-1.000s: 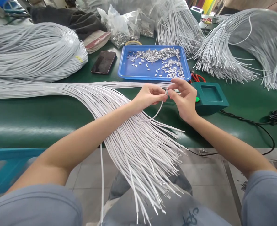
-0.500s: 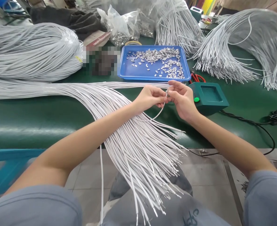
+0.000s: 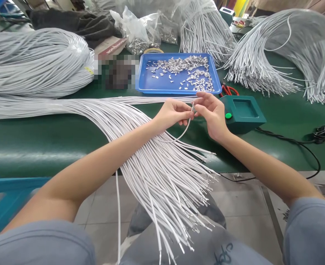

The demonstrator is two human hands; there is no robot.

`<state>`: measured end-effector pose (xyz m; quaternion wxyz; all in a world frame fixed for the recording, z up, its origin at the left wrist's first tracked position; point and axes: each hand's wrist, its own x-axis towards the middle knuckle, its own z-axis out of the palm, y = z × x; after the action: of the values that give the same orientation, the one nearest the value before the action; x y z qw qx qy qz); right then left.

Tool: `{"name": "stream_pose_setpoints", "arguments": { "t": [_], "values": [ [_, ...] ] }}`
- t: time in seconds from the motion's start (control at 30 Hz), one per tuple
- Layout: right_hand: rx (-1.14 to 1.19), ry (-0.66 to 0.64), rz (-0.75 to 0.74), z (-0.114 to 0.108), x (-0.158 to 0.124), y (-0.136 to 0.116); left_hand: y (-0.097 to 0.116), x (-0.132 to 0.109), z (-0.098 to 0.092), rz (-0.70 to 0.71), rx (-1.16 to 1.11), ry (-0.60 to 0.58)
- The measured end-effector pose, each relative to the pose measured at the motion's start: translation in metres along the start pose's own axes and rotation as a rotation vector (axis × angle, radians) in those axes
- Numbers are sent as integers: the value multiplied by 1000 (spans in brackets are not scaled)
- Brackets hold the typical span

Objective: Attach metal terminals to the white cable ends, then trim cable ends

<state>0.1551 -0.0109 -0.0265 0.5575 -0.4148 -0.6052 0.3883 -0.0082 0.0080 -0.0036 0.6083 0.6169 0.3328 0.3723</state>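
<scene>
Between my hands one white cable [image 3: 184, 131] curves up out of a large bundle of white cables [image 3: 162, 165], which fans over the table edge toward my lap. My left hand [image 3: 176, 113] pinches this cable close to its end. The thumb and index finger of my right hand [image 3: 210, 112] close on a small metal piece [image 3: 193, 108] at the cable's tip; its exact shape is too small to make out. Just beyond both hands is a blue tray [image 3: 162, 90] with many small metal terminals [image 3: 184, 64].
A green box with a bright button [image 3: 243, 112] stands right of my right hand, red-handled pliers [image 3: 230, 89] behind it. More grey cable bundles lie at left [image 3: 41, 62] and right [image 3: 261, 70]. Plastic bags of metal parts [image 3: 140, 35] sit behind the tray. A black cord [image 3: 297, 143] crosses the right side.
Both hands stay together at the cable end, with small finger movements. The right fingers have shifted slightly around the tip. The whole view has moved a little.
</scene>
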Motion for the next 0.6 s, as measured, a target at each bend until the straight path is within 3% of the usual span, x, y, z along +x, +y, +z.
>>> {"name": "stream_pose_setpoints", "arguments": {
  "t": [0.17, 0.43, 0.6],
  "values": [
    [39, 43, -17, 3, 0, -3, 0, 0, 1, 7, -6, -7],
    [10, -34, -67, 1, 1, 1, 2, -1, 2, -63, -34, 14],
    [-90, 45, -130, 0, 1, 12, 0, 0, -1, -26, -54, 20]
  ]
}}
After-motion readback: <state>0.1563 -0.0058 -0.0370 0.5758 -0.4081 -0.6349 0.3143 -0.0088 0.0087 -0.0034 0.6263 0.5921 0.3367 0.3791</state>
